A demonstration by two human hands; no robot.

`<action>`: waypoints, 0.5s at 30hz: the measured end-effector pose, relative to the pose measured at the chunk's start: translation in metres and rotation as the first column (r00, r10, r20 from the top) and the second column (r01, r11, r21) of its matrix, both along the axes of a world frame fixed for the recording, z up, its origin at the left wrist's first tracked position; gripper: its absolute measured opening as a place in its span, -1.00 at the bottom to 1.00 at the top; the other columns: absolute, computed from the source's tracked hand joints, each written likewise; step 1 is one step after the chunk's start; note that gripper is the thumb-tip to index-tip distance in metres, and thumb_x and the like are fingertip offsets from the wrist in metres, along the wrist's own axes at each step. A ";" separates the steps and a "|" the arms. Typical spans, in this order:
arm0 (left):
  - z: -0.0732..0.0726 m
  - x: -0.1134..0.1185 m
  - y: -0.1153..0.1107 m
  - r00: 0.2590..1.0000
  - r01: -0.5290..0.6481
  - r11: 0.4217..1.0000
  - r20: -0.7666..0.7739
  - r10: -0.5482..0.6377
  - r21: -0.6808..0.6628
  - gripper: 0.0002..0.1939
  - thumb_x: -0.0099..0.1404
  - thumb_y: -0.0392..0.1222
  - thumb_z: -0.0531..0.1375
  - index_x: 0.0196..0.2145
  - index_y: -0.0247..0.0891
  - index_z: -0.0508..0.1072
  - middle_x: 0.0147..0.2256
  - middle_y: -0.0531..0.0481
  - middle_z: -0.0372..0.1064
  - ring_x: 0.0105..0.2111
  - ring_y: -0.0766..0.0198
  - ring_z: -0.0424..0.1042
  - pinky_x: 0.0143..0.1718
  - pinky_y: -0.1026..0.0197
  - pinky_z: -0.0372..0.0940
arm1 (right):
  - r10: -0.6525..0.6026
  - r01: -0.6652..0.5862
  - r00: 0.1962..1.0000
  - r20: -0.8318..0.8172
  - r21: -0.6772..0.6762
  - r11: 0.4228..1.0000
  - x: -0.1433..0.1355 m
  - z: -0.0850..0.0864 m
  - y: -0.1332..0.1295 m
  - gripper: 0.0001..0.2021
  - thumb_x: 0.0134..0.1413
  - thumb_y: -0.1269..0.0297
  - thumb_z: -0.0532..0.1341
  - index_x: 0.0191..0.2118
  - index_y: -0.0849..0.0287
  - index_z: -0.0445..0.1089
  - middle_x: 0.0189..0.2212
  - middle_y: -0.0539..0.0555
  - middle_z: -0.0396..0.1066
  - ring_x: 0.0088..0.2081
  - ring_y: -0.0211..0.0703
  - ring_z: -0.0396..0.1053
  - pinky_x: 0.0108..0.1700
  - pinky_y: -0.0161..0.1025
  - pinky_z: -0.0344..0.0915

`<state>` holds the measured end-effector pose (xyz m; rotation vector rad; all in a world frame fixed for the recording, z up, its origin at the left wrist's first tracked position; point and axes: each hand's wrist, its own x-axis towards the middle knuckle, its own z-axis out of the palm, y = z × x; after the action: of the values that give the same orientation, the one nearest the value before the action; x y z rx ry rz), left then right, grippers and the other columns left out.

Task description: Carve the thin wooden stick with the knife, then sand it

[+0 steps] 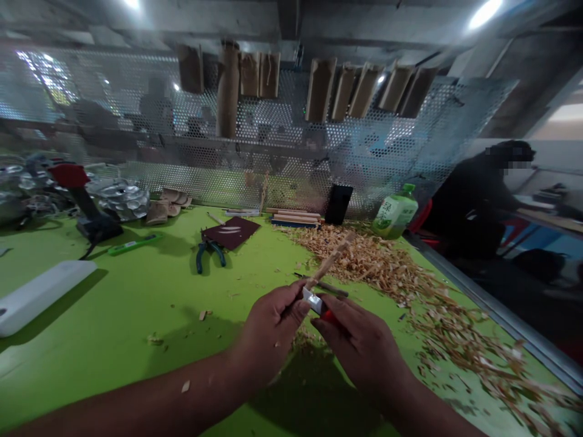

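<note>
A thin carved wooden stick (331, 260) slants up and to the right from my left hand (273, 321), whose fingers are wrapped round its lower end. My right hand (364, 337) grips the red handle of a knife (313, 300). Its short, shiny blade lies against the stick, beside my left thumb. Just behind my hands a slim dark tool (334, 289) lies on the green table (182, 315). Wood shavings (373, 261) are heaped beyond it and trail down the right side.
Pliers (210, 252) and a dark red sheet (239, 232) lie beyond my left hand. Farther left are a green cutter (134, 244), a white block (45, 294) and a power drill (88, 200). A green bottle (396, 212) stands at the back right; a person (473, 194) sits beyond.
</note>
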<state>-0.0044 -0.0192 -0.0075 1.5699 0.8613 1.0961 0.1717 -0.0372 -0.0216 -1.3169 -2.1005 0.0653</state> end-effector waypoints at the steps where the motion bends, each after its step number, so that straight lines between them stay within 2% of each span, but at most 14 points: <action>1: 0.000 0.000 0.000 1.000 0.005 1.000 -0.005 -0.005 0.004 -0.70 0.36 -0.05 0.07 -0.18 -0.26 0.52 -0.26 -0.05 0.44 -0.23 0.18 0.36 -0.22 0.22 0.24 | 0.008 -0.008 1.000 -0.008 -0.024 1.000 0.000 0.000 0.000 -0.76 0.24 0.19 0.08 -0.13 0.18 0.41 -0.43 0.07 0.44 -0.44 -0.18 0.38 -0.41 -0.28 0.28; 6: 0.001 -0.002 0.000 0.999 0.011 1.000 -0.046 -0.009 0.025 -0.70 0.36 -0.05 0.07 -0.18 -0.28 0.50 -0.30 -0.04 0.40 -0.28 0.21 0.34 -0.27 0.24 0.22 | 0.014 -0.017 0.999 -0.045 -0.075 0.997 -0.001 0.001 -0.001 -0.79 0.23 0.19 0.09 -0.26 0.17 0.40 -0.53 -0.01 0.35 -0.52 -0.25 0.30 -0.48 -0.33 0.19; 10: -0.002 -0.002 0.003 0.999 -0.011 1.000 -0.049 0.011 0.000 -0.72 0.35 -0.06 0.09 -0.26 -0.29 0.50 -0.37 0.01 0.36 -0.36 0.28 0.27 -0.34 0.30 0.16 | -0.004 0.004 1.000 0.004 -0.014 1.000 -0.001 0.001 0.000 -0.78 0.23 0.19 0.09 -0.17 0.15 0.41 -0.48 0.03 0.41 -0.49 -0.21 0.34 -0.47 -0.32 0.21; 15: -0.002 0.001 0.004 1.000 -0.001 1.000 -0.002 0.001 -0.029 -0.75 0.35 -0.08 0.10 -0.27 -0.29 0.50 -0.40 0.05 0.34 -0.38 0.32 0.24 -0.36 0.32 0.13 | -0.040 0.032 0.997 0.071 0.120 0.992 0.002 -0.003 0.002 -0.72 0.23 0.21 0.09 -0.04 0.19 0.39 -0.30 0.15 0.50 -0.39 -0.12 0.43 -0.38 -0.26 0.30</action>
<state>-0.0039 -0.0150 -0.0096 1.5468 0.8758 1.0790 0.1734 -0.0356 -0.0244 -1.3028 -2.1060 -0.1240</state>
